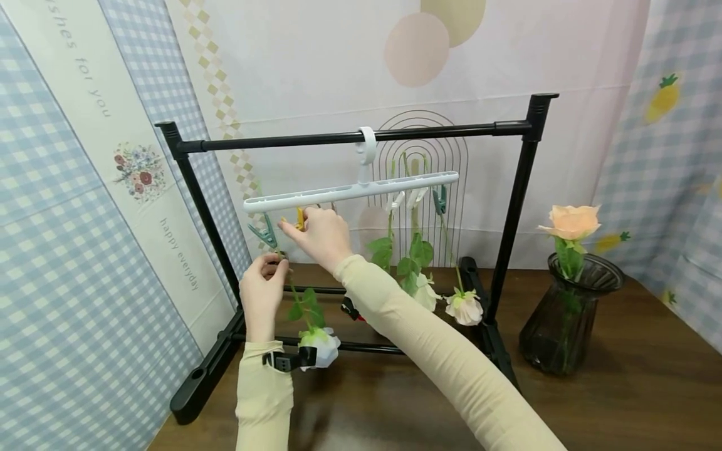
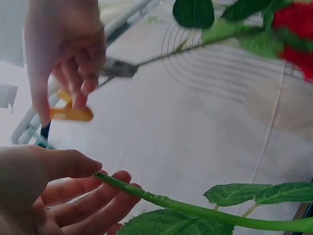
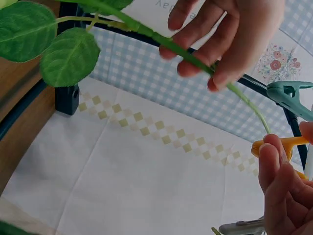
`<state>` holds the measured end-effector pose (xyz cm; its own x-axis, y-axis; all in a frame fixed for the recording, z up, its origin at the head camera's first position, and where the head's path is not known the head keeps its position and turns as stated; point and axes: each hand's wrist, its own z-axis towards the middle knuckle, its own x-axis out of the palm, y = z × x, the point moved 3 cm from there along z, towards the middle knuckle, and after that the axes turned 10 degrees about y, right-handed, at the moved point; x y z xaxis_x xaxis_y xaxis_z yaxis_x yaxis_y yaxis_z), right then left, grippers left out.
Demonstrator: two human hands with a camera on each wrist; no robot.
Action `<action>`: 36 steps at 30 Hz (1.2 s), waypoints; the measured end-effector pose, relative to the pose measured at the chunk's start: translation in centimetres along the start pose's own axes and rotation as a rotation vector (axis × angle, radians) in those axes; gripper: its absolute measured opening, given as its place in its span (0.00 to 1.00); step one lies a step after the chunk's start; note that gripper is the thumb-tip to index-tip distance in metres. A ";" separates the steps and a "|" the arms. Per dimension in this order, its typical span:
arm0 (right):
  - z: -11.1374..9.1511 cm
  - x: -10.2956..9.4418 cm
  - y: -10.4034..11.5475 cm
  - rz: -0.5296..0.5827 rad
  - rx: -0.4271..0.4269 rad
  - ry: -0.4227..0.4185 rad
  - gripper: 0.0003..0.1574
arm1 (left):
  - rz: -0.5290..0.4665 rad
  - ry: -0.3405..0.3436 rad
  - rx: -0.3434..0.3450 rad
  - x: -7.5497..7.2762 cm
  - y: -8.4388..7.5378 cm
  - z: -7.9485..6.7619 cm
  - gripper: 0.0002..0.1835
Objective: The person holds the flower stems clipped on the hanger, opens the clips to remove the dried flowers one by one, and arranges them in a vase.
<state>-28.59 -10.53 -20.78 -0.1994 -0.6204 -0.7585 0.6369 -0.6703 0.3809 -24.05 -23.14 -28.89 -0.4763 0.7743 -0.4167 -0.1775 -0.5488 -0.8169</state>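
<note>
My left hand (image 1: 264,279) pinches the green stem (image 2: 161,200) of a white rose (image 1: 319,346) near its cut end. The rose hangs bloom down, leaves partway along the stem. Above and to the right, my right hand (image 1: 324,235) grips a yellow clothespin (image 2: 73,113) between thumb and fingers, under the left part of a white hanger (image 1: 304,199). In the right wrist view the stem's upper end reaches the yellow clothespin (image 3: 288,143). A teal clothespin (image 1: 265,232) hangs at the hanger's left end, just above my left hand.
The hanger hooks over a black rack (image 1: 282,142). Right of my arm, pale roses (image 1: 465,307) hang upside down from white and teal clothespins (image 1: 440,200). A red rose (image 2: 298,36) hangs from a grey clothespin (image 2: 120,68). A dark glass vase (image 1: 558,341) with a peach rose (image 1: 574,222) stands right.
</note>
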 end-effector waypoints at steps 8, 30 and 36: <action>-0.3 0.0 -0.2 0.154 0.016 0.040 0.22 | -0.019 -0.125 0.003 -2.0 0.6 0.0 0.12; -9.8 -6.1 -1.4 0.333 -0.293 -0.060 0.07 | 0.043 -0.165 0.334 -4.0 -5.6 -4.5 0.09; -12.0 -8.9 -2.6 0.323 -0.284 -0.134 0.09 | 0.138 -0.072 0.431 -2.7 -7.1 -5.7 0.08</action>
<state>-19.56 1.64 -21.40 -0.0390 -0.8394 -0.5422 0.8579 -0.3064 0.4126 -16.62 -19.52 -24.23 -0.5762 0.6695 -0.4688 -0.4432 -0.7378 -0.5091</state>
